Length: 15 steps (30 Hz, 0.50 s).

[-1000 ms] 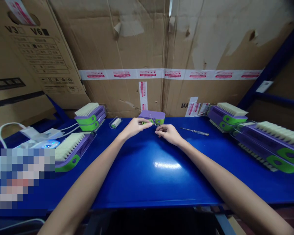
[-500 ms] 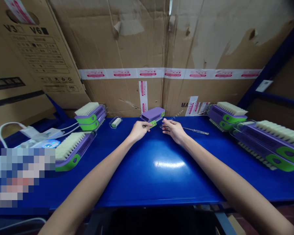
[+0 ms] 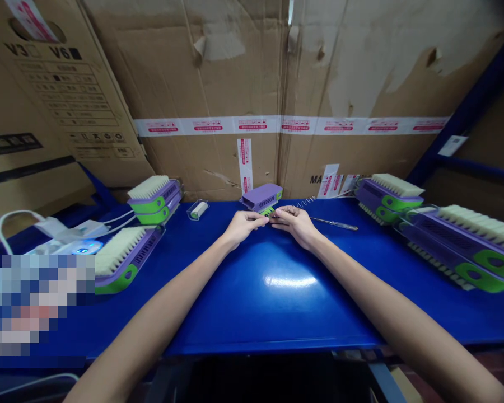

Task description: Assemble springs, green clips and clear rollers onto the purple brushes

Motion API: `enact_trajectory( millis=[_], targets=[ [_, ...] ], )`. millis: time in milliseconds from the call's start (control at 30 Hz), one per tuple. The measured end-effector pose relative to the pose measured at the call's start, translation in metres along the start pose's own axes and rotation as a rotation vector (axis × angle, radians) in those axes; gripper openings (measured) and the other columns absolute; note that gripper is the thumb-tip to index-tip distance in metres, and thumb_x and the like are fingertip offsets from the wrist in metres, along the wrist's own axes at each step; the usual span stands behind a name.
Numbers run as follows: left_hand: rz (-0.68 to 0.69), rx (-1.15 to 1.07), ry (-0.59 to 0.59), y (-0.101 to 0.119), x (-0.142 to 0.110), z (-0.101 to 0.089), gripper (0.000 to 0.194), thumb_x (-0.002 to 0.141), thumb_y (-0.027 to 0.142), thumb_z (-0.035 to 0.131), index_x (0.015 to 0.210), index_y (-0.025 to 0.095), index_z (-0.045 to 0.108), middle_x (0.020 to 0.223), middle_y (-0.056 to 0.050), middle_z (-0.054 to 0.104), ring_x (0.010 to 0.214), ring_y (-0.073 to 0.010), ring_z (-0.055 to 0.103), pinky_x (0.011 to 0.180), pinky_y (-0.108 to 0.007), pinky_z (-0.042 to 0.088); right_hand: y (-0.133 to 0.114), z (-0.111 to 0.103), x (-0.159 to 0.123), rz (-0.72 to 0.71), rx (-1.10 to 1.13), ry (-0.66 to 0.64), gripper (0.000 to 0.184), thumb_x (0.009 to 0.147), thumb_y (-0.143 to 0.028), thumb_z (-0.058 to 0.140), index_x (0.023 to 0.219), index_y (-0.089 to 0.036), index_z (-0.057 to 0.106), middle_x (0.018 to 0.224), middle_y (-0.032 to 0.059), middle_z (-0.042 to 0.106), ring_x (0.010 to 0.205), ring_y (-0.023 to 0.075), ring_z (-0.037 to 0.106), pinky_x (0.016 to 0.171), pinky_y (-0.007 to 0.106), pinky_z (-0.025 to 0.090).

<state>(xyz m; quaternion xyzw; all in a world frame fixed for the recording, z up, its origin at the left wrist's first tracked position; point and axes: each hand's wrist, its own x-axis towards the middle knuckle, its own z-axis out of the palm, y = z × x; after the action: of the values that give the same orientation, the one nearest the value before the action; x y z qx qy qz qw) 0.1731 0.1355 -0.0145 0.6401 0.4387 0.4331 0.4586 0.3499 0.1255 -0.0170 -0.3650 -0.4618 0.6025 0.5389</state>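
My left hand (image 3: 244,228) pinches a small green plastic piece (image 3: 268,212) near the middle of the blue table. Close beside it, my right hand (image 3: 297,225) has its fingers closed on a thin metal spring (image 3: 307,202), whose coils stick out behind the knuckles to the upper right. The fingertips of both hands nearly meet at the green piece; whether the spring touches it is hard to see. Just behind them lies a purple brush body (image 3: 262,196) with an open end facing left. A screwdriver (image 3: 338,224) lies right of my right hand.
A small clear box with a pale roller (image 3: 199,210) sits at left. Purple-green brushes with cream bristles are stacked at left (image 3: 154,202) and right (image 3: 466,243). White chargers and cables (image 3: 63,238) lie far left. Cardboard (image 3: 210,89) stands behind the blue table (image 3: 277,313).
My right hand has moved slightly left and its fingers have closed in toward the green piece. My left hand has turned a little, and the spring coils behind my right hand have shifted slightly.
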Motion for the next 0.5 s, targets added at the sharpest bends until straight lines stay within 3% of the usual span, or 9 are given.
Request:
enact_trajectory(
  millis=[167, 367, 433, 500],
  targets=[
    [-0.009, -0.077, 0.043, 0.000, 0.001, 0.001, 0.026, 0.060, 0.032, 0.077, 0.078, 0.013, 0.072, 0.070, -0.004, 0.070, 0.065, -0.0123, 0.059, 0.064, -0.025, 0.043, 0.001, 0.001, -0.001, -0.064, -0.071, -0.010, 0.036, 0.057, -0.037, 0.083, 0.079, -0.018, 0.063, 0.077, 0.0023, 0.069, 0.078, 0.0161, 0.067, 0.080, 0.032, 0.051],
    [0.022, -0.092, 0.146, -0.002, 0.000, 0.008, 0.019, 0.061, 0.021, 0.074, 0.077, 0.013, 0.069, 0.083, -0.009, 0.073, 0.081, -0.0197, 0.067, 0.080, -0.032, 0.050, 0.009, 0.006, 0.000, -0.272, -0.362, 0.053, 0.035, 0.056, -0.039, 0.081, 0.077, -0.019, 0.062, 0.073, 0.0003, 0.067, 0.067, 0.0144, 0.061, 0.070, 0.030, 0.049],
    [0.050, -0.079, 0.168, -0.002, -0.001, 0.010, 0.021, 0.063, 0.018, 0.072, 0.083, 0.011, 0.069, 0.088, -0.010, 0.073, 0.085, -0.0203, 0.067, 0.081, -0.032, 0.050, 0.011, 0.008, 0.000, -0.316, -0.421, 0.047, 0.032, 0.058, -0.037, 0.079, 0.079, -0.020, 0.061, 0.076, 0.0001, 0.068, 0.067, 0.0146, 0.061, 0.068, 0.030, 0.048],
    [0.075, -0.064, 0.163, -0.002, -0.002, 0.010, 0.034, 0.065, 0.014, 0.069, 0.099, 0.011, 0.067, 0.088, -0.009, 0.072, 0.083, -0.0188, 0.067, 0.080, -0.030, 0.050, 0.011, 0.009, -0.001, -0.334, -0.443, 0.023, 0.030, 0.059, -0.033, 0.078, 0.080, -0.021, 0.060, 0.078, -0.0001, 0.068, 0.068, 0.0149, 0.061, 0.068, 0.030, 0.049]
  ],
)
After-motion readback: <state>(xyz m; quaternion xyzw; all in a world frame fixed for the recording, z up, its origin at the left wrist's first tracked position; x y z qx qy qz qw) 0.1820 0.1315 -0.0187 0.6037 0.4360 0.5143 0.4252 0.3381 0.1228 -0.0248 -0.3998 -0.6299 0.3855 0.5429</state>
